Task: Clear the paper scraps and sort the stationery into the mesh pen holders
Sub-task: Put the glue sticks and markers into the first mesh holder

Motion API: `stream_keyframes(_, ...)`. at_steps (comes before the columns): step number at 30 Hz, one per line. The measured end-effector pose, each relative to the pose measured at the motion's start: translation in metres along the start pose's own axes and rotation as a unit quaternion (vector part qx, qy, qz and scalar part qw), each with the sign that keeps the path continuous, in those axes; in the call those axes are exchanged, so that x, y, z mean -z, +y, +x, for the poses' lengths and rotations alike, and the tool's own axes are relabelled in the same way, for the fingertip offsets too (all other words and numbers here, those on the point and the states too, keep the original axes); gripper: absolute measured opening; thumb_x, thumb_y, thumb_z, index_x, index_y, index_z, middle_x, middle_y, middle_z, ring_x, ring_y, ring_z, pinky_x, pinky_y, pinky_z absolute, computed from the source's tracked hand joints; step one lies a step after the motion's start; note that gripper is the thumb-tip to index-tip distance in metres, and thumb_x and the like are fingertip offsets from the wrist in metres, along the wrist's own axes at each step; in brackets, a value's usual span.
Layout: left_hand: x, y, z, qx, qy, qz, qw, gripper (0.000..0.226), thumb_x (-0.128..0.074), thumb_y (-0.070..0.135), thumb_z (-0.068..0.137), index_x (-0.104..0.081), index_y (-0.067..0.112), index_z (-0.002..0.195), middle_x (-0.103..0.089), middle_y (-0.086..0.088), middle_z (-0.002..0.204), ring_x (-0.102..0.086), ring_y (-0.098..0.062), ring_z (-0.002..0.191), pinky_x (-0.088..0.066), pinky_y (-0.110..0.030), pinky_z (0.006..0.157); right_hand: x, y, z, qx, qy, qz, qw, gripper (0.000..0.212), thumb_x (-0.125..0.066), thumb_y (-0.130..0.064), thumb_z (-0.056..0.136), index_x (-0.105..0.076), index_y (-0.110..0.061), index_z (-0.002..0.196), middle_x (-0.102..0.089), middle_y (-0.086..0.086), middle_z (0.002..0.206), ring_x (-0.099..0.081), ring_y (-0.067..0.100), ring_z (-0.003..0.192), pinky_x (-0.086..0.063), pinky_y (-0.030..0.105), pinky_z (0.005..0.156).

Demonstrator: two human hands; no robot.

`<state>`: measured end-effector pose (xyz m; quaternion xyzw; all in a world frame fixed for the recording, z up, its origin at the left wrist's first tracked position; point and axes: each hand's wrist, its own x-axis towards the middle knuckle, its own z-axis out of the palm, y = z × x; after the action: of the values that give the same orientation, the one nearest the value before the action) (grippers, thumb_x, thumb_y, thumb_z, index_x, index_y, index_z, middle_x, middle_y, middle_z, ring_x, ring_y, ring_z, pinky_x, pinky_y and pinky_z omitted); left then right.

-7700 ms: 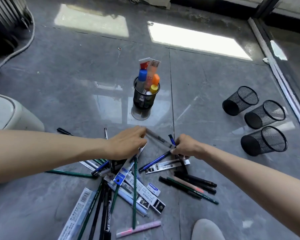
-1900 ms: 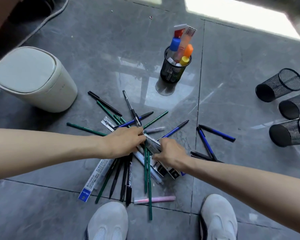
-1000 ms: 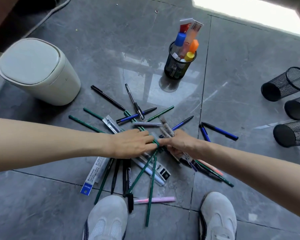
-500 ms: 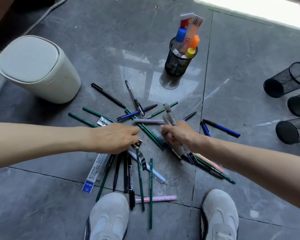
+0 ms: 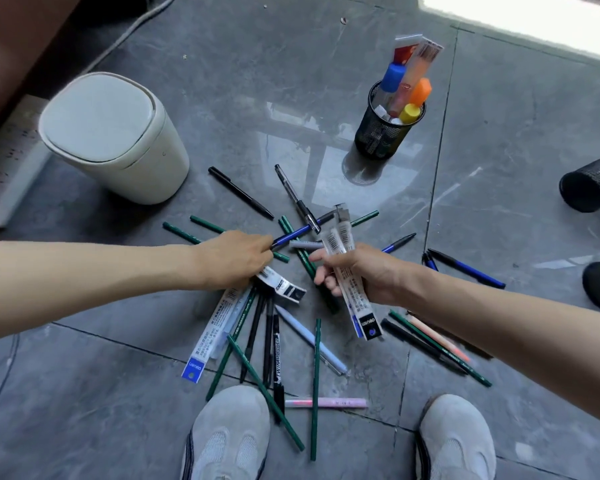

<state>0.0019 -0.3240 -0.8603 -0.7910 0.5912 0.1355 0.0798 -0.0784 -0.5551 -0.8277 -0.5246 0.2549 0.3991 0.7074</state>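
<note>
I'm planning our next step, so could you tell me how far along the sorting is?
Done: one upright mesh holder holds markers. In hand: right hand grips refill packs; left hand touches the pile of pens and pencils. Left: that pile, and tipped holders.

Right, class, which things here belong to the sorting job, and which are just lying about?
Job: refill packs in the right hand, loose pens and pencils, filled mesh holder, tipped mesh holders, white bin.
Lying about: power strip, cable, shoes.

Wide-angle view from the head, facing steeply down at floor (image 5: 222, 81), close above pens (image 5: 238, 192), shoes (image 5: 229, 441) at bottom edge
</note>
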Motion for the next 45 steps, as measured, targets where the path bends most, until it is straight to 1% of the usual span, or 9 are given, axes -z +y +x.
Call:
stream_keyframes(9, 0.022, -0.003, -0.004, -0.052, 0.142, -0.066, 0.986, 0.016, -0.055, 0.009, 0.070, -0.041, 0.016, 0.074, -0.045, 0.002, 0.067, -0.025, -0.012, 0.064, -0.021, -0.021, 0.058, 0.014, 0.000, 0.004, -0.027, 0.021, 0.056, 0.998, 0.010, -0.048, -0.017, 0.095, -0.056, -0.010, 0.094, -0.053, 0.006, 0.063, -0.039, 0.008, 0.041, -0.033, 0.016, 0.036)
stream_keyframes(13, 0.042, 0.008, 0.004, -0.108, 0.200, -0.031, 0.973, 0.020, -0.042, -0.001, 0.082, -0.045, 0.014, 0.095, -0.051, -0.002, 0.077, -0.039, -0.019, 0.070, -0.041, -0.030, 0.068, 0.006, -0.007, 0.000, -0.050, -0.010, 0.045, 0.998, 0.036, -0.058, -0.041, 0.084, -0.055, -0.008, 0.098, -0.055, 0.008, 0.068, -0.039, 0.010, 0.046, -0.031, 0.017, 0.036)
stream_keyframes(19, 0.063, 0.032, 0.026, -0.190, 0.275, -0.002, 0.942, 0.008, -0.043, 0.018, 0.096, -0.048, 0.012, 0.100, -0.052, -0.007, 0.085, -0.044, -0.022, 0.077, -0.043, -0.038, 0.078, -0.028, -0.015, -0.002, -0.066, -0.129, 0.151, 0.978, 0.055, -0.059, -0.061, 0.075, -0.067, -0.010, 0.095, -0.059, 0.012, 0.085, -0.058, 0.024, 0.078, -0.050, 0.036, 0.077)
stream_keyframes(23, 0.056, 0.030, 0.027, -0.170, 0.239, -0.007, 0.956, 0.073, -0.027, 0.072, 0.086, -0.043, 0.009, 0.119, -0.044, -0.011, 0.109, -0.045, -0.025, 0.101, -0.038, -0.040, 0.098, -0.041, -0.017, -0.010, -0.066, -0.118, 0.172, 0.976, 0.058, -0.052, -0.068, 0.074, -0.066, -0.016, 0.096, -0.056, 0.013, 0.084, -0.057, 0.027, 0.075, -0.054, 0.037, 0.065)
stream_keyframes(27, 0.043, 0.028, 0.015, -0.150, 0.212, 0.035, 0.965, 0.097, -0.030, 0.083, 0.072, -0.035, 0.009, 0.134, -0.034, -0.009, 0.130, -0.033, -0.025, 0.127, -0.020, -0.043, 0.114, -0.039, -0.016, -0.013, -0.042, -0.116, 0.175, 0.977, 0.061, -0.044, -0.075, 0.075, -0.068, -0.019, 0.085, -0.055, 0.004, 0.066, -0.055, 0.021, 0.057, -0.052, 0.033, 0.057)
stream_keyframes(33, 0.036, 0.035, 0.004, -0.209, 0.273, -0.078, 0.936, 0.076, -0.055, 0.058, 0.084, -0.031, 0.005, 0.132, -0.033, -0.011, 0.129, -0.037, -0.025, 0.124, -0.025, -0.040, 0.114, -0.039, -0.019, -0.005, -0.031, -0.142, 0.113, 0.983, 0.038, -0.082, -0.039, 0.060, -0.072, -0.011, 0.084, -0.063, 0.006, 0.072, -0.060, 0.016, 0.060, -0.053, 0.028, 0.059)
stream_keyframes(38, 0.018, 0.029, -0.017, -0.290, 0.301, -0.100, 0.903, 0.040, -0.052, 0.005, 0.089, -0.039, 0.007, 0.126, -0.031, -0.014, 0.131, -0.036, -0.033, 0.130, -0.033, -0.043, 0.111, -0.043, -0.016, -0.007, -0.065, -0.120, -0.009, 0.991, 0.013, -0.053, -0.013, 0.091, -0.065, -0.009, 0.096, -0.066, 0.004, 0.069, -0.062, 0.012, 0.058, -0.053, 0.020, 0.054)
stream_keyframes(42, 0.007, 0.009, -0.039, -0.257, 0.313, -0.029, 0.914, 0.035, -0.039, 0.003, 0.090, -0.044, 0.010, 0.124, -0.036, -0.013, 0.128, -0.040, -0.028, 0.125, -0.032, -0.044, 0.111, -0.050, -0.010, -0.001, -0.047, -0.078, -0.080, 0.993, 0.006, -0.058, -0.006, 0.090, -0.062, -0.010, 0.087, -0.063, 0.000, 0.066, -0.060, 0.005, 0.048, -0.047, 0.014, 0.046)
stream_keyframes(45, -0.006, -0.003, -0.055, -0.267, 0.212, 0.045, 0.939, 0.033, -0.045, 0.006, 0.086, -0.051, 0.012, 0.118, -0.042, -0.012, 0.124, -0.043, -0.027, 0.120, -0.030, -0.042, 0.110, -0.047, -0.010, -0.001, -0.080, -0.078, -0.038, 0.993, 0.010, -0.049, 0.002, 0.092, -0.055, -0.005, 0.094, -0.066, 0.011, 0.079, -0.064, 0.011, 0.058, -0.055, 0.021, 0.049)
